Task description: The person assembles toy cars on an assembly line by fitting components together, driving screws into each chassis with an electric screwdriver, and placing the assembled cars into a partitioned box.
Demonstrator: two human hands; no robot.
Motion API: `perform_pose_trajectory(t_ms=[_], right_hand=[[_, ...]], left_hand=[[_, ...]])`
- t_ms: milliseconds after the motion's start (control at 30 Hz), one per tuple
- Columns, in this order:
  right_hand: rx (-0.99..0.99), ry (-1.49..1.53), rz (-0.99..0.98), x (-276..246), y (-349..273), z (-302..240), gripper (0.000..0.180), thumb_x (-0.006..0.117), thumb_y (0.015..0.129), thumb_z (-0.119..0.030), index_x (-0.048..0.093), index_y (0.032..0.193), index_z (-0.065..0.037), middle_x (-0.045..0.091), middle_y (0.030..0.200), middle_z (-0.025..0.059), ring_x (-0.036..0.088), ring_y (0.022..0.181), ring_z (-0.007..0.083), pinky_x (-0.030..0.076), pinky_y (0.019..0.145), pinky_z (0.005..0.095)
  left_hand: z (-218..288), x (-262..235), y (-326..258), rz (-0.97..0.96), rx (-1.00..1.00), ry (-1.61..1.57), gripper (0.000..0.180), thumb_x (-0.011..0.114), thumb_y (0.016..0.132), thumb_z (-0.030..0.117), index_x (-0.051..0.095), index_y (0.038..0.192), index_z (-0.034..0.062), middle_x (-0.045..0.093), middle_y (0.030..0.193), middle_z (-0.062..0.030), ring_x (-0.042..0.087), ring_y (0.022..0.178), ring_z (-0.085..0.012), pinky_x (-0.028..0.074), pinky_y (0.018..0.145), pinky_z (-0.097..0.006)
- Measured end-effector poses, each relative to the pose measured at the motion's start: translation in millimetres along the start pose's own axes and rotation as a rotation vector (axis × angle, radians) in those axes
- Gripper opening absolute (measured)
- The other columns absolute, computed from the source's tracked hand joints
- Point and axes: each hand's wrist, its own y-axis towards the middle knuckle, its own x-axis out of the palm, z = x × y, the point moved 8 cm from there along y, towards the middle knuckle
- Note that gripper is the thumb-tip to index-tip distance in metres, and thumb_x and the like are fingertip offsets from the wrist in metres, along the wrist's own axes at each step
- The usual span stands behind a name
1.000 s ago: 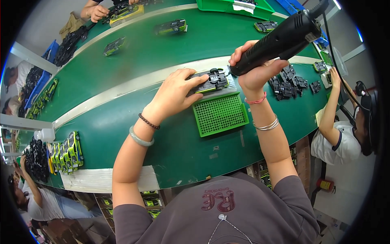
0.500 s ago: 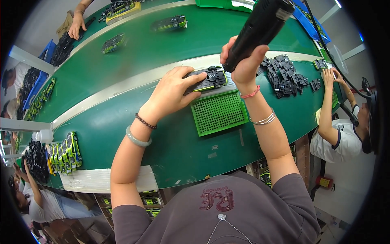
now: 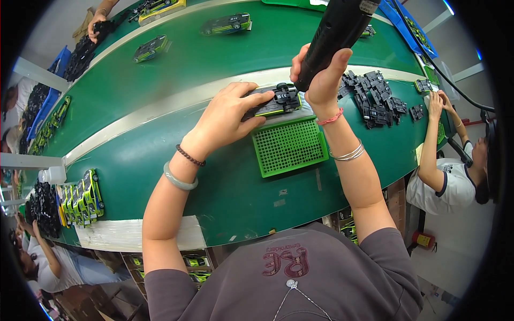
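Observation:
An upside-down toy car (image 3: 287, 99) lies on the near side of the belt's pale edge, its black underside facing up and a green strip of body showing below. My left hand (image 3: 227, 113) is closed around its left end, thumb on the near side and fingers over the top. My right hand (image 3: 323, 88) grips a black electric screwdriver (image 3: 336, 37), held tilted with its lower end at the car's right end. The tip and any screw there are too small to make out. Just nearer than the car sits a green perforated tray (image 3: 295, 168).
Black toy-car chassis parts (image 3: 375, 101) are heaped right of my right hand. Beyond the pale edge, toy cars (image 3: 150, 48) lie on the green belt. A row of green cars (image 3: 81, 200) stands at left. Co-workers' hands (image 3: 436, 105) are at right and far left.
My hands, the car and the screwdriver stay nearly in place. Cars on the belt have shifted slightly, and another shows behind the screwdriver. The far-left co-worker's hand has moved onto black parts.

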Motion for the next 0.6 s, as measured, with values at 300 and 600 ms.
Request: perform_pose_trajectory(t_ms=[300,600], right_hand=[[-0.125,0.182,0.039,2.4,-21.1,-37.7,0.094,0.018,0.063,-0.09,0.048,0.075,-0.001,0.05,0.054,0.0104,0.05,0.046,0.0182,0.043,0.045,0.0271],[0.083,0.157,-0.058,37.0,-72.7,-10.1,0.098,0.018,0.059,-0.092,0.046,0.08,-0.001,0.05,0.057,0.0098,0.05,0.049,0.0191,0.044,0.049,0.0295]], left_hand=[[-3.4,0.9,-1.2,0.066,0.026,-0.008,0.045,0.07,0.071,0.019,0.058,0.114,0.0128,0.054,0.111,-0.0147,0.051,0.101,-0.032,0.044,0.087,-0.039],[-4.4,0.5,-2.2,0.083,0.039,0.007,0.045,0.07,0.07,0.02,0.059,0.114,0.0136,0.055,0.109,-0.0139,0.052,0.099,-0.0303,0.044,0.086,-0.039]])
